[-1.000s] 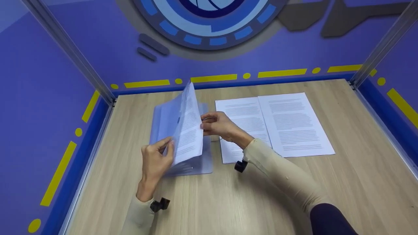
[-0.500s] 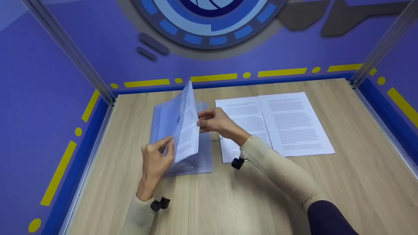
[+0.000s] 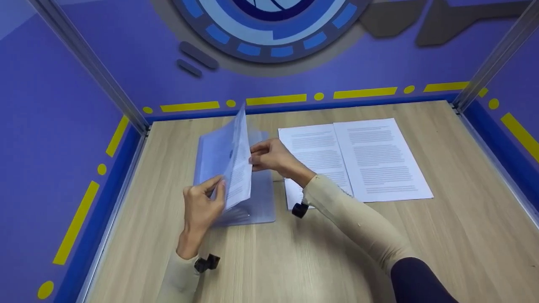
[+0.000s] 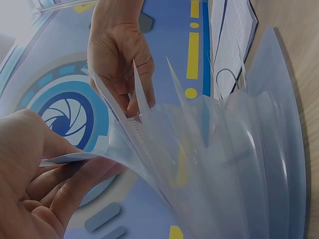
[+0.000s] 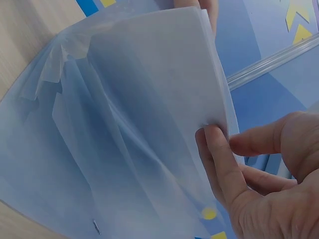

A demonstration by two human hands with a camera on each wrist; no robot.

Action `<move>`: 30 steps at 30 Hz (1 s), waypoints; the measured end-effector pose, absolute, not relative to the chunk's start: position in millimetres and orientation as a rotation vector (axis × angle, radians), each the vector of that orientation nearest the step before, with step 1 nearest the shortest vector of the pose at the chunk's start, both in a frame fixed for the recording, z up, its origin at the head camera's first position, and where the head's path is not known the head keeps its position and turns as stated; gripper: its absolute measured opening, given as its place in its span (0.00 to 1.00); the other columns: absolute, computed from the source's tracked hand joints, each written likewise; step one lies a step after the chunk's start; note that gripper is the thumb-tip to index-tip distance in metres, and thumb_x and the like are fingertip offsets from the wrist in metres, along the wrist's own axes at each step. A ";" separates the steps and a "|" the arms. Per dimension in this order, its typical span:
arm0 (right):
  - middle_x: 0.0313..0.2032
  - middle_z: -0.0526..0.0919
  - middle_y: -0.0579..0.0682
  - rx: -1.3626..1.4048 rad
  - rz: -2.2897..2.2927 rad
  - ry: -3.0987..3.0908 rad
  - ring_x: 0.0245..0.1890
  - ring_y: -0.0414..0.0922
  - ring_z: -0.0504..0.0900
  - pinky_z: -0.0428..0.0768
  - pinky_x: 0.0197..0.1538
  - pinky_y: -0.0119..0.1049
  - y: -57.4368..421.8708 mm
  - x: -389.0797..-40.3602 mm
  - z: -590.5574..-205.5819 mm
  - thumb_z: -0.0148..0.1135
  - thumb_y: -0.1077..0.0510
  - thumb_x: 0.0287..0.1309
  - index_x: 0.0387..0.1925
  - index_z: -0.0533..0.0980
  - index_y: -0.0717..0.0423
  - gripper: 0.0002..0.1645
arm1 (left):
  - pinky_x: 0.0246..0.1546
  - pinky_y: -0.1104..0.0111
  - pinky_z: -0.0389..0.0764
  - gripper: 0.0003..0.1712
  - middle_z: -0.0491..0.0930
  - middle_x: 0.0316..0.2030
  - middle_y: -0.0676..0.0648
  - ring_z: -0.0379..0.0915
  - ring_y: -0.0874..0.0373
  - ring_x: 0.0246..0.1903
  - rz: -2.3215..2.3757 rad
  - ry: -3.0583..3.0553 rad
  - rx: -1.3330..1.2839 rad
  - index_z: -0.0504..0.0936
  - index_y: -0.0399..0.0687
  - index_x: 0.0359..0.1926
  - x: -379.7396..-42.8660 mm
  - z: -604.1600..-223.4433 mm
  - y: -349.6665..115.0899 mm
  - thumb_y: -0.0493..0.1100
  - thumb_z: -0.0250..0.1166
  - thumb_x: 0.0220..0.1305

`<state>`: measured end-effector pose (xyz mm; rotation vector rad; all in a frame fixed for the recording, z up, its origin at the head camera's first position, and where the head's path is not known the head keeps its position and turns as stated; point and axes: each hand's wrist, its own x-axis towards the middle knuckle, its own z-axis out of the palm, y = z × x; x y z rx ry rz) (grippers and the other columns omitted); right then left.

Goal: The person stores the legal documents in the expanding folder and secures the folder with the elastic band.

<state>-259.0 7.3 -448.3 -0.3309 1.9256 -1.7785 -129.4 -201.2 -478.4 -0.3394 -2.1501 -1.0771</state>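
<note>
A translucent accordion file folder point(image 3: 214, 155) stands partly fanned out on the table, its pleated pockets point(image 4: 239, 144) spreading in the left wrist view. Printed paper sheets point(image 3: 240, 179) stand nearly upright along its raised cover. My left hand point(image 3: 203, 208) pinches the near edge of that cover and the sheets between thumb and fingers. On the opposite side, my right hand point(image 3: 274, 158) pinches the sheets' right edge. The right wrist view shows my right hand point(image 5: 264, 184) with thumb and fingers on either side of the white sheets point(image 5: 215, 79).
Two stacks of printed pages lie side by side on the right, a left stack point(image 3: 316, 145) and a right stack point(image 3: 374, 160). A thin cord loop point(image 4: 228, 74) stands at the folder's edge. Blue printed panels point(image 3: 294, 80) wall the wooden table point(image 3: 269, 261).
My right hand has moved a little left with the sheets' edge, and less of the printed page shows past the folder cover. The left hand has stayed in place.
</note>
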 end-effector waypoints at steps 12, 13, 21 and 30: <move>0.45 0.88 0.63 -0.271 -1.803 1.911 0.37 0.47 0.90 0.91 0.45 0.41 -2.7 -256.9 -454.7 0.67 0.74 0.63 0.57 0.80 0.74 0.20 | 0.34 0.80 0.83 0.10 0.90 0.36 0.32 0.89 0.51 0.35 -1.086 -2.171 -0.322 0.90 0.24 0.42 -128.1 -476.4 -200.6 0.23 0.72 0.58; 0.45 0.88 0.62 -0.271 -1.800 1.919 0.37 0.47 0.91 0.91 0.45 0.41 -3.4 -256.5 -455.5 0.68 0.74 0.63 0.57 0.80 0.74 0.20 | 0.33 0.79 0.83 0.10 0.90 0.36 0.33 0.89 0.52 0.34 -1.080 -2.171 -0.321 0.90 0.25 0.41 -128.1 -476.2 -200.6 0.23 0.72 0.57; 0.44 0.85 0.60 -0.262 -1.778 1.938 0.37 0.47 0.89 0.91 0.45 0.40 -10.2 -250.7 -460.4 0.70 0.73 0.61 0.57 0.79 0.73 0.22 | 0.39 0.84 0.80 0.09 0.90 0.37 0.32 0.89 0.49 0.38 -1.074 -2.175 -0.322 0.91 0.25 0.41 -127.5 -474.7 -200.1 0.23 0.72 0.58; 0.44 0.85 0.59 -0.253 -1.786 1.919 0.39 0.47 0.89 0.90 0.46 0.41 -13.2 -250.7 -462.5 0.69 0.73 0.62 0.57 0.78 0.73 0.22 | 0.35 0.79 0.83 0.09 0.90 0.37 0.33 0.88 0.53 0.35 -1.061 -2.184 -0.324 0.91 0.25 0.42 -127.9 -474.9 -200.6 0.24 0.73 0.58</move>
